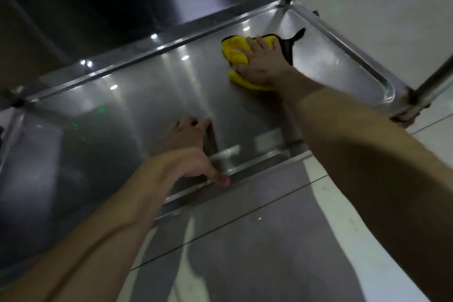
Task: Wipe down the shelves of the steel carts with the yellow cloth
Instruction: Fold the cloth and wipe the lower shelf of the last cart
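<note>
Much of the yellow cloth (237, 54) hides under the right hand (262, 64) — far left of the cloth, the shelf (147, 105) is cut off

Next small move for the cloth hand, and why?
Probably sweep the yellow cloth leftward: the right hand presses it near the far right corner of the shelf, and the broad stretch to its left lies uncovered. The left hand holds the near rim as a brace.
</note>
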Available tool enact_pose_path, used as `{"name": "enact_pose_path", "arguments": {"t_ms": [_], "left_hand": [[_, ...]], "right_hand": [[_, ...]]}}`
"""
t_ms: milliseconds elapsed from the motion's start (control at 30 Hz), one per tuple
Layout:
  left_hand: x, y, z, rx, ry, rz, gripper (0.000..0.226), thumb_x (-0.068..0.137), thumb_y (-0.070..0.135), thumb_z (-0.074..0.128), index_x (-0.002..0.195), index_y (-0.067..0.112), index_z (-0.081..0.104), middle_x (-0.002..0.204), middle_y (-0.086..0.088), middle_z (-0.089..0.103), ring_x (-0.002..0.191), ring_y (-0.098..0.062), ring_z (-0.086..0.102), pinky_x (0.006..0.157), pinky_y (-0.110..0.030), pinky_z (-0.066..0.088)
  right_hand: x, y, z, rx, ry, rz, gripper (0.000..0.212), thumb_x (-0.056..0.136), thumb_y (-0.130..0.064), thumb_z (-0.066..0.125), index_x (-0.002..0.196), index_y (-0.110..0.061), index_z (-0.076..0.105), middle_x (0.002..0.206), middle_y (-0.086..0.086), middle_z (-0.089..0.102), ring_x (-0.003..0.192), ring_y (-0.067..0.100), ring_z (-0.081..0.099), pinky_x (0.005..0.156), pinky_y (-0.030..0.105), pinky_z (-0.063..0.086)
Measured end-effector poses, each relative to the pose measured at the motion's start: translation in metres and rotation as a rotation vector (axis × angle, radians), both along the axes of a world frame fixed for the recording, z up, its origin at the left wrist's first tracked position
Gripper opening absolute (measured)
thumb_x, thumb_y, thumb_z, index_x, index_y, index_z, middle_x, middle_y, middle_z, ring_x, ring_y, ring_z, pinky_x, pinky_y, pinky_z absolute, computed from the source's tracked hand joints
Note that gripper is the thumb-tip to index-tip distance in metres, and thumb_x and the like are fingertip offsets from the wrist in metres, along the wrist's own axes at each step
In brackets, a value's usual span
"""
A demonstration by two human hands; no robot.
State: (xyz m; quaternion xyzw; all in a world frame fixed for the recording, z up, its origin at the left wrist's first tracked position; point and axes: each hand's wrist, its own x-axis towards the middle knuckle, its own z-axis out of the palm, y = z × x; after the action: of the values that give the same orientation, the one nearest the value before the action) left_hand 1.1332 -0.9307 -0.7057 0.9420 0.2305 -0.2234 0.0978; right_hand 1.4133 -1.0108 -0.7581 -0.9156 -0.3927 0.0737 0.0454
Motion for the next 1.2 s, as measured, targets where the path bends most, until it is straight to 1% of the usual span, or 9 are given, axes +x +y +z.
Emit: {"name": "enact_pose_path", "arguments": {"t_ms": [133, 300, 467, 633, 733, 933, 1033, 1100, 1200], "left_hand": [[-0.002, -0.008, 0.009, 0.0, -0.001, 0.013, 0.162, 0.039, 0.078, 0.097, 0.171, 0.034, 0.015, 0.171, 0.001, 0.024, 0.157, -0.032, 0.027, 0.125, -0.051, 0.036], [-0.009, -0.018, 0.011, -0.005, -0.042, 0.098, 0.159, 0.047, 0.071, 0.099, 0.172, 0.025, 0.014, 0.179, -0.002, 0.015, 0.164, -0.03, 0.019, 0.131, -0.051, 0.028], [-0.049, -0.029, -0.003, 0.024, -0.304, 0.198, 0.148, 0.055, 0.077, 0.093, 0.172, 0.032, 0.014, 0.179, -0.005, 0.013, 0.165, -0.029, 0.014, 0.131, -0.048, 0.021], [-0.088, -0.038, -0.005, 0.181, -0.528, 0.129, 0.125, 0.067, 0.075, 0.087, 0.168, 0.027, 0.031, 0.172, -0.012, 0.031, 0.157, -0.035, 0.032, 0.126, -0.048, 0.031], [-0.137, -0.011, -0.011, 0.159, -0.511, 0.099, 0.138, 0.056, 0.085, 0.086, 0.168, 0.027, 0.03, 0.173, -0.011, 0.031, 0.158, -0.035, 0.032, 0.127, -0.051, 0.034], [-0.234, 0.062, -0.037, 0.272, -0.25, 0.095, 0.18, 0.032, 0.107, 0.069, 0.173, 0.022, -0.004, 0.182, -0.009, -0.001, 0.168, -0.029, 0.0, 0.135, -0.055, 0.006], [-0.244, 0.068, -0.049, 0.293, -0.234, 0.07, 0.185, 0.03, 0.107, 0.069, 0.173, 0.018, -0.007, 0.182, -0.007, -0.001, 0.168, -0.028, -0.001, 0.135, -0.056, 0.008], [-0.243, 0.068, -0.054, 0.311, -0.272, 0.067, 0.185, 0.029, 0.104, 0.074, 0.173, 0.016, -0.003, 0.182, -0.007, 0.0, 0.168, -0.027, -0.001, 0.135, -0.056, 0.01], [-0.243, 0.068, -0.056, 0.343, -0.298, 0.06, 0.185, 0.031, 0.096, 0.082, 0.173, 0.014, -0.002, 0.182, -0.008, 0.0, 0.169, -0.027, -0.003, 0.135, -0.056, 0.008]], "right_hand": [[-0.062, -0.019, -0.002, 0.031, 0.015, 0.176, 0.072, 0.109, -0.066, 0.03, 0.172, -0.039, 0.009, 0.181, 0.0, -0.002, 0.167, 0.023, -0.004, 0.131, 0.057, -0.006], [-0.127, -0.108, -0.008, 0.049, 0.066, 0.302, 0.07, 0.104, -0.069, 0.024, 0.17, -0.045, 0.016, 0.18, -0.011, -0.001, 0.166, 0.013, -0.006, 0.133, 0.046, -0.007], [-0.161, -0.136, -0.004, 0.05, -0.031, 0.142, 0.07, 0.103, -0.068, 0.024, 0.168, -0.044, 0.022, 0.181, -0.003, 0.007, 0.167, 0.02, 0.002, 0.133, 0.052, 0.0], [-0.244, -0.079, -0.019, 0.146, -0.148, 0.151, 0.065, 0.106, -0.063, 0.033, 0.166, -0.037, 0.036, 0.178, 0.0, 0.024, 0.165, 0.024, 0.017, 0.132, 0.053, 0.006], [-0.249, -0.084, -0.02, 0.26, -0.184, 0.172, 0.068, 0.105, -0.064, 0.034, 0.164, -0.032, 0.042, 0.173, 0.002, 0.037, 0.162, 0.026, 0.027, 0.132, 0.052, 0.014], [-0.264, -0.086, -0.034, 0.449, -0.313, 0.014, 0.06, 0.104, -0.056, 0.049, 0.152, -0.022, 0.059, 0.156, 0.011, 0.059, 0.15, 0.034, 0.048, 0.126, 0.055, 0.029], [-0.294, -0.061, -0.039, 0.481, -0.332, -0.081, 0.061, 0.101, -0.054, 0.053, 0.15, -0.018, 0.061, 0.15, 0.016, 0.063, 0.146, 0.038, 0.051, 0.125, 0.056, 0.029], [-0.328, -0.03, -0.044, 0.474, -0.322, -0.041, 0.065, 0.101, -0.057, 0.05, 0.149, -0.014, 0.061, 0.146, 0.019, 0.064, 0.145, 0.038, 0.052, 0.125, 0.057, 0.029], [-0.378, 0.019, -0.05, 0.456, -0.319, 0.201, 0.069, 0.102, -0.059, 0.05, 0.151, -0.012, 0.06, 0.149, 0.021, 0.061, 0.145, 0.04, 0.051, 0.125, 0.058, 0.029]]}}
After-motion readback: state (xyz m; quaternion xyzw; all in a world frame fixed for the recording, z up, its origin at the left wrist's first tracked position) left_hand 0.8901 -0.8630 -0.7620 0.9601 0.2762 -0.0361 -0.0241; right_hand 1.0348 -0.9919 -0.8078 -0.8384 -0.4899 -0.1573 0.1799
